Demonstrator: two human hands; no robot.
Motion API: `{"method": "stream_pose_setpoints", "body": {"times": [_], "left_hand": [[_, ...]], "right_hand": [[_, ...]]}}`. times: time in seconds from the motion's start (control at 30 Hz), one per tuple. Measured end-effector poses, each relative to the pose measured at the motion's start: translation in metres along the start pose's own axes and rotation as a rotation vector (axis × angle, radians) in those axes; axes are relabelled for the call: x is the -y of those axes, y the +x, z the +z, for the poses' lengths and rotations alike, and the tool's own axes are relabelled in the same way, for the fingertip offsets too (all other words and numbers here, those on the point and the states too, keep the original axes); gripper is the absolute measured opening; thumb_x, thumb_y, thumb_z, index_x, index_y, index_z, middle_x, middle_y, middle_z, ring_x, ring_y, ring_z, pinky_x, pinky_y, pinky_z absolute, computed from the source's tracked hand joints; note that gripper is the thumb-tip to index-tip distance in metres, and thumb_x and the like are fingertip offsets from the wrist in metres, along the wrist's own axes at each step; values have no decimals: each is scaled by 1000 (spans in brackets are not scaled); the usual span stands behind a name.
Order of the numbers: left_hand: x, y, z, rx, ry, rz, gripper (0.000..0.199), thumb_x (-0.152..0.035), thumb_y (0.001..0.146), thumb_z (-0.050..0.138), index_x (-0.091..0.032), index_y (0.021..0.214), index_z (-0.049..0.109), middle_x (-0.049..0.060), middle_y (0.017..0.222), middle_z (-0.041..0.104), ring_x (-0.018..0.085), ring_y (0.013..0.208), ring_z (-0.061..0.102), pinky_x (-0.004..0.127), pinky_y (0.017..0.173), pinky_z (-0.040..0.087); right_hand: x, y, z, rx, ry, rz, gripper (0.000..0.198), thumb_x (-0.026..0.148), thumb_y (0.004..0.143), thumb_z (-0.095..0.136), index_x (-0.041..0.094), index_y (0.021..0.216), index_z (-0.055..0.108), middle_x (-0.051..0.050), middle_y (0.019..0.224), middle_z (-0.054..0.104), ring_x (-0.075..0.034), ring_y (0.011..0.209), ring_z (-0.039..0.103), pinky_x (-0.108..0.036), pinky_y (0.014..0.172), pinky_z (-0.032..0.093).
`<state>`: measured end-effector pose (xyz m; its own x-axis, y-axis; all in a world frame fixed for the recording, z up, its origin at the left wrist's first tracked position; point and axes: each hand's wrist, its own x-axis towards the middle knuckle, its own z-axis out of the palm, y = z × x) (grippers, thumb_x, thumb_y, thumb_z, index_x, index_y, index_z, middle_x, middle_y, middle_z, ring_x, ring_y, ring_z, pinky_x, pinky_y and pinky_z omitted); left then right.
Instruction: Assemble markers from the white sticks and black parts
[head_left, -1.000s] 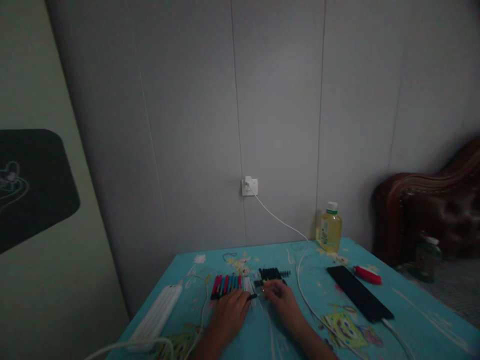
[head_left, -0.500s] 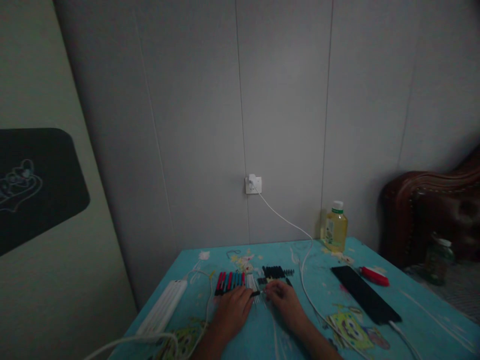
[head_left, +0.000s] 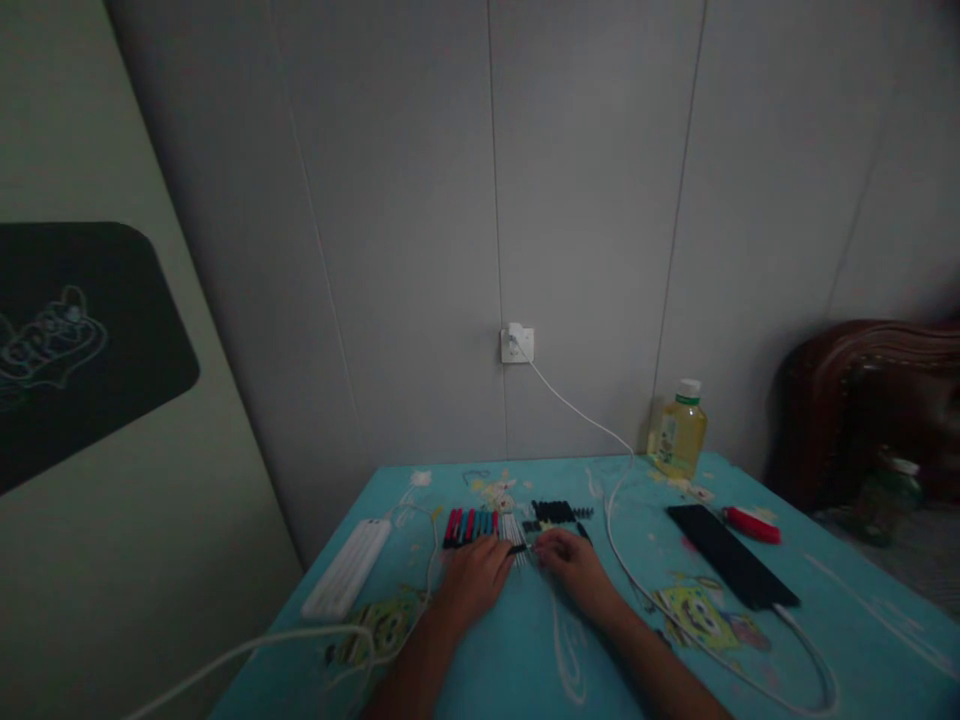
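My left hand (head_left: 476, 575) is closed on a short black pen piece (head_left: 517, 549) that sticks out to the right from its fingertips. Close to its tip, my right hand (head_left: 574, 562) has fingers and thumb pinched together; whatever sits in them is too small to make out. Just beyond my left hand lies a row of red, blue and black pen barrels (head_left: 471, 524). Thin white sticks like pen refills (head_left: 510, 527) lie between the hands. Several small black parts (head_left: 553, 511) are lined up behind my right hand.
A white power strip (head_left: 349, 570) and its cable are on the left. To the right lie a white cord (head_left: 611, 520), a black flat slab (head_left: 731, 555) and a red-handled tool (head_left: 751, 524). A bottle of yellow liquid (head_left: 681, 430) stands at the back, by the wall.
The view has tilted down and turned slightly left, so everything sits higher and a little further right. Both hands keep the same pinched pose, close together around the black pen piece.
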<state>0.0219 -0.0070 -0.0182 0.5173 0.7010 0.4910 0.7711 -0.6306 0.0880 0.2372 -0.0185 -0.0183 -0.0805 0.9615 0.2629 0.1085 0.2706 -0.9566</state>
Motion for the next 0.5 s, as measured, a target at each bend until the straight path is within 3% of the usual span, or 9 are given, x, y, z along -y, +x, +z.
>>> {"method": "stream_pose_setpoints", "body": {"times": [0.5], "left_hand": [[-3, 1, -5, 35, 41, 28, 22, -28, 101, 43, -22, 109, 63, 6, 98, 65, 21, 93, 62, 31, 80, 50]], "right_hand": [[6, -1, -1, -26, 52, 12, 35, 47, 76, 69, 16, 92, 72, -6, 83, 73, -21, 74, 68, -35, 74, 52]]}}
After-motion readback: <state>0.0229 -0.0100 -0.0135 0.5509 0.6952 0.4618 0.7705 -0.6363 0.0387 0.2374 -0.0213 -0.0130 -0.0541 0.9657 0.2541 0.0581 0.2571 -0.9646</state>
